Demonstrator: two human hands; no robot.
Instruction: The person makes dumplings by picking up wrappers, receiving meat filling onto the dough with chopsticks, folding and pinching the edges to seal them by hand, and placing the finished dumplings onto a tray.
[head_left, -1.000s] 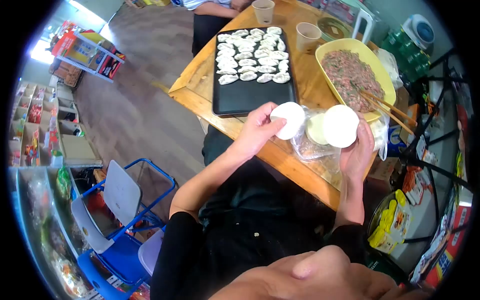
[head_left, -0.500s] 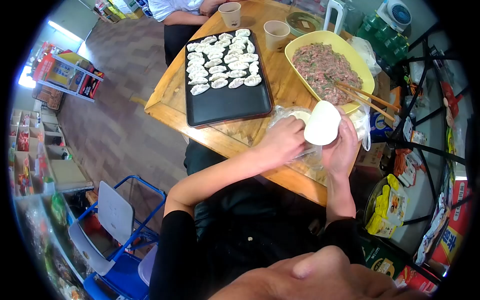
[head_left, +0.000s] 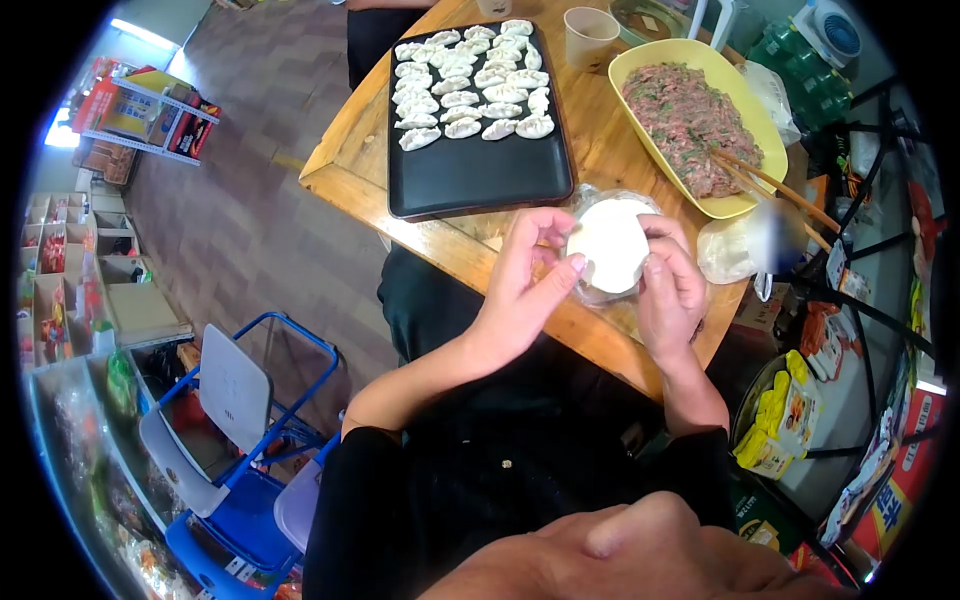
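A round white dumpling wrapper (head_left: 610, 245) is stretched between my two hands over the table's near corner. My left hand (head_left: 535, 275) pinches its left edge with the thumb in front. On the opposite edge, the fingers and thumb of my right hand (head_left: 672, 285) grip it. Behind the wrapper lies clear plastic (head_left: 592, 196), mostly covered. Beyond my right hand stands a yellow bowl (head_left: 628, 62) of minced meat filling (head_left: 690, 125), with wooden chopsticks (head_left: 775, 185) resting in it. A black tray (head_left: 480, 180) to the left carries rows of folded dumplings (head_left: 505, 93).
The wooden table (head_left: 345, 150) has paper cups (head_left: 590, 38) at its far side. A plastic bag (head_left: 730, 248) lies at the right edge. Shelving with packets (head_left: 790, 400) stands close on my right; a blue folding chair (head_left: 250, 510) is at lower left. Another person's dark-clothed leg shows at the far side.
My left hand has moved from the plastic to the wrapper's left edge. The wrapper, held earlier by my right hand alone, is now between both hands. The view has shifted slightly.
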